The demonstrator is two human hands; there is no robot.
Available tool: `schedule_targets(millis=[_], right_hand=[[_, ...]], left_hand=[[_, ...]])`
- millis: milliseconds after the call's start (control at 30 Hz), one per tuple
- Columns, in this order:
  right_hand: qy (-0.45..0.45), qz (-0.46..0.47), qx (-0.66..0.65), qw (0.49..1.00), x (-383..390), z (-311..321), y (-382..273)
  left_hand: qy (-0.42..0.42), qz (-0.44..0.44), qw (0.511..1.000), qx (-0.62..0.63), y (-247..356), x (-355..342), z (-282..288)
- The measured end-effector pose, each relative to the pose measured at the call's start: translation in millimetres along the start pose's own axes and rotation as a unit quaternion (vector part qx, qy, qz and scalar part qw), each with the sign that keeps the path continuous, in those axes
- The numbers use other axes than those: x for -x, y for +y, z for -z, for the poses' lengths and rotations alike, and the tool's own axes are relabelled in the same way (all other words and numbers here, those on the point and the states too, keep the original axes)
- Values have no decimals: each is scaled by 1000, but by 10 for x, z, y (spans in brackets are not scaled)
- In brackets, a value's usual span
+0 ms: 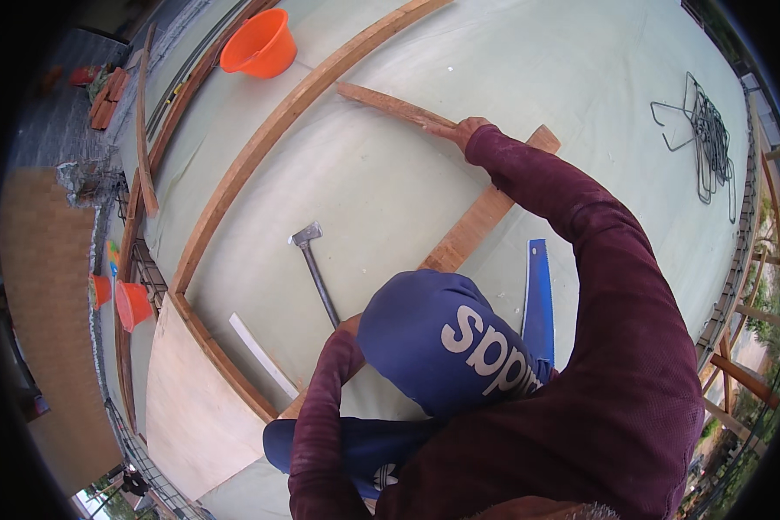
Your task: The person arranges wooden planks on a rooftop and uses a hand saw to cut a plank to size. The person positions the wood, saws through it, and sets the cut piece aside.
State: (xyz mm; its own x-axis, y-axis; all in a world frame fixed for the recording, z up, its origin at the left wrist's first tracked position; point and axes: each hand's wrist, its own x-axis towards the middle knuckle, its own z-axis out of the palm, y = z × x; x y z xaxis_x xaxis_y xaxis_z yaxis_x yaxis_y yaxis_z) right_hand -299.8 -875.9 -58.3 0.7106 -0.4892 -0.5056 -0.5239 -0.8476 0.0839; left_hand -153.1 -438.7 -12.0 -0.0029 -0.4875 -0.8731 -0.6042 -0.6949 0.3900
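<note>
Gripping the near end of a thin reddish wooden strip (394,106), the right hand (468,132) has its fingers closed around it; the strip lies flat on the pale sheet (581,104). Judged light, stiff, splintery; hold near an end. The left hand is hidden behind a blue-clad knee (446,342); its fingers cannot be judged.

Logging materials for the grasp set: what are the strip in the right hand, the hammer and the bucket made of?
Strip in the right hand: raw wood, visible grain, unpainted. Hammer: dull grey head and dark shaft, likely all metal. Bucket: smooth orange plastic, by its look.
</note>
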Motion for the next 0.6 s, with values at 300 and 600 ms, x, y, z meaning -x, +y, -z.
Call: schedule_targets(millis=[300, 600], right_hand=[[-25, -92, -163, 982, 560, 85, 230], [17, -63, -165, 984, -154, -94, 595]], left_hand=[[-23, 11, 1000, -12, 49, 49, 73], [-46, 8, 999, -5, 36, -4, 133]])
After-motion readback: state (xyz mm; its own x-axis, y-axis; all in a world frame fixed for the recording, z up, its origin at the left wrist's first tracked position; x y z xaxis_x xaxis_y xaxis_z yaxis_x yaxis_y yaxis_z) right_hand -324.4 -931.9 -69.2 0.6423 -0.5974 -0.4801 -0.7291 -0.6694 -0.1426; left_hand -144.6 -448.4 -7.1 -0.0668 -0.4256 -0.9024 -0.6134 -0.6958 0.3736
